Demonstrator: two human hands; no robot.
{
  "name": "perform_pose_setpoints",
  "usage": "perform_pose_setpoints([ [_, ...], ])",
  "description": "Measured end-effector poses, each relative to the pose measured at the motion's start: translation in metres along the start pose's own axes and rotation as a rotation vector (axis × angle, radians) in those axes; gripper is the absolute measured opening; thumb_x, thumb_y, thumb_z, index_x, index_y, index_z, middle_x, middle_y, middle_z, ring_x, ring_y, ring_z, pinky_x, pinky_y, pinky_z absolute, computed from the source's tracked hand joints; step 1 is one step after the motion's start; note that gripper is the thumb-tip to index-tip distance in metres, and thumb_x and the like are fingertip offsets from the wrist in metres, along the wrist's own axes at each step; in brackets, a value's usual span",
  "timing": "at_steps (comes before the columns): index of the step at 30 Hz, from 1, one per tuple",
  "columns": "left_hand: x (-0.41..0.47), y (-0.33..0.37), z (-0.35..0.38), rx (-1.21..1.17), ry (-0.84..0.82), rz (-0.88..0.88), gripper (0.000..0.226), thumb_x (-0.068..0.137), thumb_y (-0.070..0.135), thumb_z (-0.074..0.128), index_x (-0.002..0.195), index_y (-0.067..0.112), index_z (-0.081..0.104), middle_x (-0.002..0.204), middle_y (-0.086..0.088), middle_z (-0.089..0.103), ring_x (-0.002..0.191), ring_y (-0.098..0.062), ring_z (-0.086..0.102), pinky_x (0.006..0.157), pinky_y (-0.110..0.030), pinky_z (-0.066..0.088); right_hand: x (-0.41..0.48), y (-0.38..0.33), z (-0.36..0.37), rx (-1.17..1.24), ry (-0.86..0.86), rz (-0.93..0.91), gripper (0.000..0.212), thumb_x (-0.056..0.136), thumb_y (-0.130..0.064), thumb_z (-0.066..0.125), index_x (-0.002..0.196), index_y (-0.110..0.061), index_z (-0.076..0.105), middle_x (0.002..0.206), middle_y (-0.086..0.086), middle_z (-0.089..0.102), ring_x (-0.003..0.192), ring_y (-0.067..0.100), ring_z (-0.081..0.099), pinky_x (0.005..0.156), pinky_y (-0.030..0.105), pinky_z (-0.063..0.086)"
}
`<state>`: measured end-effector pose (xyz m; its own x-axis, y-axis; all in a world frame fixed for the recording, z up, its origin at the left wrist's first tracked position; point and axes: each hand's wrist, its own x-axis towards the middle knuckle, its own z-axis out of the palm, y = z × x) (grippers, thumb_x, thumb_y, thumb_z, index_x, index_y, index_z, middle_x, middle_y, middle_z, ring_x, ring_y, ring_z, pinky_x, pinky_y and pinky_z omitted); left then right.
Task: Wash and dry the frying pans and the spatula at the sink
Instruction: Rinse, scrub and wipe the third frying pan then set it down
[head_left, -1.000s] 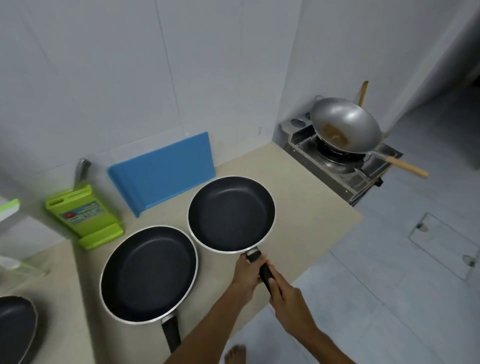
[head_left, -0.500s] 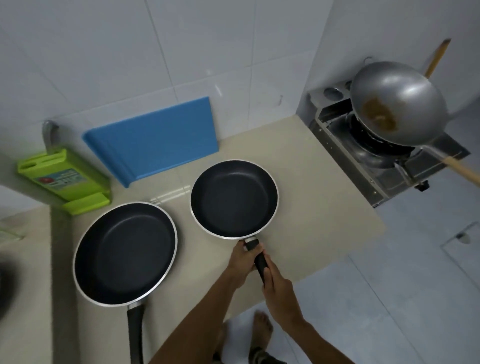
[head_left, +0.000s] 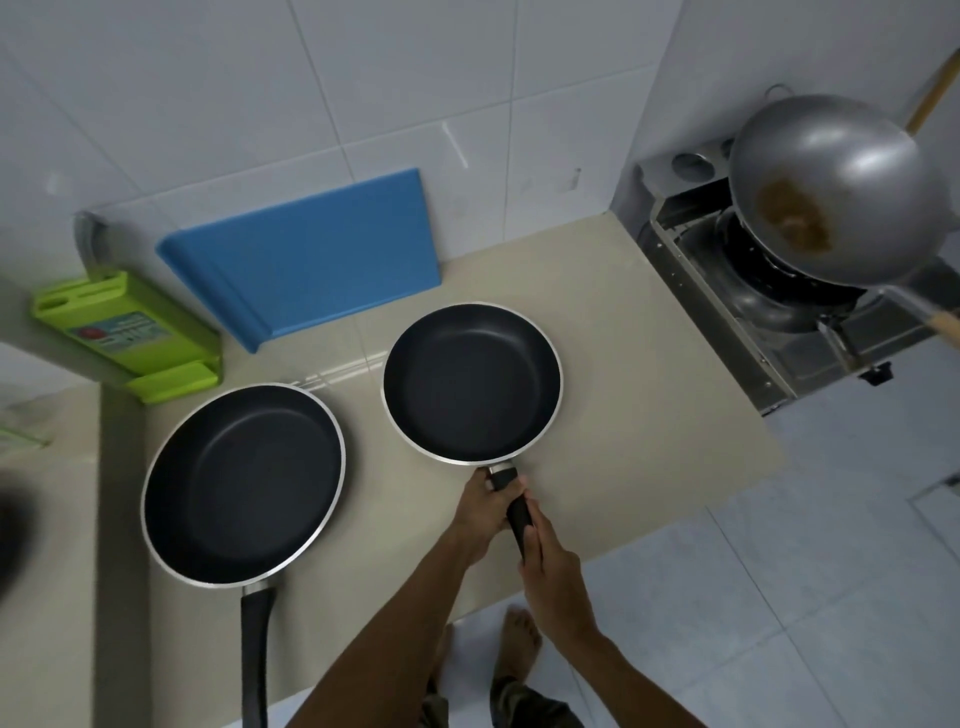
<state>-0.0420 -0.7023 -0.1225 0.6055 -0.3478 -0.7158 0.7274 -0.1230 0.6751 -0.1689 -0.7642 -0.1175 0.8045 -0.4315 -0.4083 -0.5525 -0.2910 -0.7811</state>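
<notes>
Two black non-stick frying pans sit on the beige counter (head_left: 649, 415). The smaller pan (head_left: 472, 382) lies in the middle, its black handle pointing toward me. My left hand (head_left: 485, 512) grips that handle just behind the pan's rim. My right hand (head_left: 550, 566) grips the handle's near end. The larger pan (head_left: 241, 483) rests to the left, its handle (head_left: 255, 654) reaching over the counter's front edge. No spatula is in view.
A blue cutting board (head_left: 306, 249) leans on the tiled wall, a green knife block (head_left: 127, 332) to its left. A steel wok (head_left: 841, 187) with brown residue sits on the gas stove (head_left: 753, 332) at the right. Tiled floor lies below, with my bare feet.
The view has tilted down and shifted right, so the third dark pan at the far left has slid almost out of sight. Both hands keep their hold on the small pan's handle.
</notes>
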Motion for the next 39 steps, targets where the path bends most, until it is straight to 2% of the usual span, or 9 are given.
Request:
perform_pose_setpoints([
  [5,0.001,-0.004,0.0,0.001,0.004,-0.009,0.032,0.096,0.018,0.071,0.123,0.011,0.055,0.117,-0.018,0.069,0.105,-0.034,0.07,0.075,-0.035,0.062,0.001,0.003,-0.002,-0.01,-0.02,-0.011,0.057,0.097,-0.05,0.029,0.15,-0.03,0.038,0.072,-0.017,0.062,0.059,0.001,0.063,0.051,0.016,0.048],
  [11,0.002,-0.009,-0.001,-0.008,-0.008,-0.013,0.026,0.097,0.019,0.069,0.119,0.016,0.056,0.113,-0.014,0.069,0.101,-0.029,0.07,0.073,-0.033,0.061,0.003,0.017,0.001,-0.031,-0.032,-0.019,0.056,0.099,-0.049,0.03,0.15,-0.027,0.038,0.071,-0.006,0.066,0.056,0.016,0.064,0.051,0.032,0.055],
  [16,0.004,-0.01,-0.005,0.018,0.008,-0.018,0.027,0.097,0.02,0.069,0.12,0.015,0.056,0.112,-0.012,0.069,0.099,-0.025,0.07,0.072,-0.031,0.06,0.005,0.015,0.004,0.0,-0.069,-0.018,0.054,0.101,-0.046,0.031,0.151,-0.026,0.035,0.069,-0.008,0.064,0.053,0.012,0.061,0.047,0.02,0.048],
  [20,0.007,-0.013,-0.008,0.062,0.03,-0.016,0.03,0.097,0.019,0.069,0.123,0.011,0.055,0.106,-0.009,0.069,0.094,-0.023,0.069,0.072,-0.031,0.061,0.008,0.016,0.003,0.031,-0.164,0.007,0.046,0.106,-0.039,0.032,0.152,-0.033,0.029,0.067,-0.005,0.061,0.048,0.007,0.057,0.047,0.021,0.046],
  [26,0.009,-0.017,-0.007,0.107,0.068,-0.015,0.027,0.096,0.021,0.07,0.118,0.014,0.057,0.108,-0.01,0.069,0.096,-0.025,0.069,0.086,-0.039,0.061,0.013,0.016,0.0,0.037,-0.204,0.005,0.045,0.107,-0.038,0.031,0.151,-0.03,0.029,0.072,0.006,0.065,0.054,0.012,0.063,0.053,0.025,0.053],
  [31,0.009,-0.019,-0.005,0.17,0.102,-0.033,0.024,0.097,0.03,0.069,0.115,0.018,0.057,0.111,-0.009,0.069,0.104,-0.029,0.068,0.095,-0.044,0.059,0.013,0.015,-0.003,0.031,-0.205,0.028,0.041,0.107,-0.038,0.031,0.146,-0.028,0.036,0.075,0.007,0.066,0.059,0.02,0.066,0.056,0.028,0.056],
  [35,-0.002,-0.018,-0.004,0.202,0.112,-0.119,0.036,0.098,0.037,0.065,0.115,0.006,0.065,0.108,-0.018,0.072,0.101,-0.033,0.07,0.092,-0.047,0.061,0.009,0.001,-0.017,0.039,-0.275,0.108,0.03,0.108,-0.034,0.034,0.133,-0.024,0.048,0.086,0.005,0.069,0.07,0.02,0.07,0.067,0.035,0.062],
  [37,-0.012,-0.013,-0.002,0.2,0.123,-0.135,0.039,0.099,0.036,0.063,0.113,0.0,0.066,0.108,-0.021,0.072,0.101,-0.034,0.071,0.088,-0.044,0.062,0.013,-0.007,-0.027,-0.063,-0.276,0.136,0.031,0.108,-0.03,0.038,0.13,-0.016,0.054,0.095,0.003,0.067,0.081,0.017,0.068,0.074,0.03,0.059],
  [39,-0.024,-0.006,-0.003,0.216,0.13,-0.139,0.043,0.099,0.038,0.063,0.108,-0.003,0.069,0.105,-0.021,0.073,0.098,-0.032,0.072,0.087,-0.043,0.062,0.013,-0.02,-0.036,-0.111,-0.265,0.177,0.03,0.105,-0.028,0.043,0.126,-0.014,0.06,0.101,0.003,0.067,0.086,0.015,0.065,0.072,0.024,0.054],
])
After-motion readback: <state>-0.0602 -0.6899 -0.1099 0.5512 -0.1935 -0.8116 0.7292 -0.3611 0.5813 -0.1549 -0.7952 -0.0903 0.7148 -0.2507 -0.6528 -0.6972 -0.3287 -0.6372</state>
